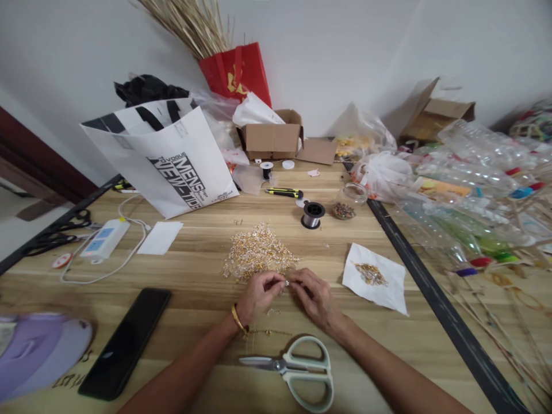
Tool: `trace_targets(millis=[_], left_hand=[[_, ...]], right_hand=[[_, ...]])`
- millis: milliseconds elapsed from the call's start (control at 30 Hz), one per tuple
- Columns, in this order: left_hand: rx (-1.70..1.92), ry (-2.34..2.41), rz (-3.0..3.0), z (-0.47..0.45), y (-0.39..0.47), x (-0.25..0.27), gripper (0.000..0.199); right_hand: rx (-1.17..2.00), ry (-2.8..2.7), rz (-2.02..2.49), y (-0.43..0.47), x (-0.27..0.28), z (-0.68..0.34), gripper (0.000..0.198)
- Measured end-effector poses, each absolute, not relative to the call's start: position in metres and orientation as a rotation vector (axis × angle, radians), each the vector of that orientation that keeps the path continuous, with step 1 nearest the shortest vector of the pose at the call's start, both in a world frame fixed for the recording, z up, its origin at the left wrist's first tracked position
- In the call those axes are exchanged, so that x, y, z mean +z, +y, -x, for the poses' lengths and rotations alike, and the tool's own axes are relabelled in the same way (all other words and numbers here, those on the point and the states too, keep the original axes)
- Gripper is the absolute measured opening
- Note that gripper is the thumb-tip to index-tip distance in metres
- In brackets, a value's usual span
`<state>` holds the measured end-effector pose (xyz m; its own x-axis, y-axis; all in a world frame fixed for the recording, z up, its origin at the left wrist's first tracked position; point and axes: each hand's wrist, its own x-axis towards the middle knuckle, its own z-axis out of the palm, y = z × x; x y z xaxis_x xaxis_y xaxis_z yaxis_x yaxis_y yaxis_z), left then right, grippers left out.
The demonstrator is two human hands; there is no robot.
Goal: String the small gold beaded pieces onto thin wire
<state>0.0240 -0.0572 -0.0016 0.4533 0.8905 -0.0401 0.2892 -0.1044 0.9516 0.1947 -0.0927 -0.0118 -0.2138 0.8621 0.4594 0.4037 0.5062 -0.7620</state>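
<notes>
My left hand (261, 296) and my right hand (314, 300) meet over the table, thumbs and forefingers pinched together. Between the fingertips is a small shiny bead (287, 283); its finer detail is too small to read. Just beyond my hands lies a loose heap of gold and clear beads (259, 250). A thin gold chain (269, 332) lies between my forearms, with a few tiny clear pieces above it. Nearer to me are scissors (297, 368) with pale handles, blades pointing left. To the right, a white paper (394, 290) bears a small pile of gold pieces (370, 274).
A black phone (125, 345) and a white power strip (104, 240) lie left. Behind stand a white bag (172, 155), wire spool (313, 215), yellow-black utility knife (283, 192), bead jar (347, 204) and cardboard box (273, 138). Plastic bottles (474, 155) crowd the right.
</notes>
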Motion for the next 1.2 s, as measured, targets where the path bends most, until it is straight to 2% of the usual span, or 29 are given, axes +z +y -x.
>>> trace_targets(millis=[600, 1200], left_hand=[[0.698, 0.962, -1.628, -0.0248, -0.0580, -0.0034, 0.007], [0.739, 0.969, -1.641, -0.0260, -0.0588, 0.0002, 0.007]], right_hand=[[0.685, -1.794, 1.125, -0.0928, -0.0124, -0.1951, 0.015], [0.787, -1.754, 1.159, -0.0944, -0.0100, -0.1946, 0.010]])
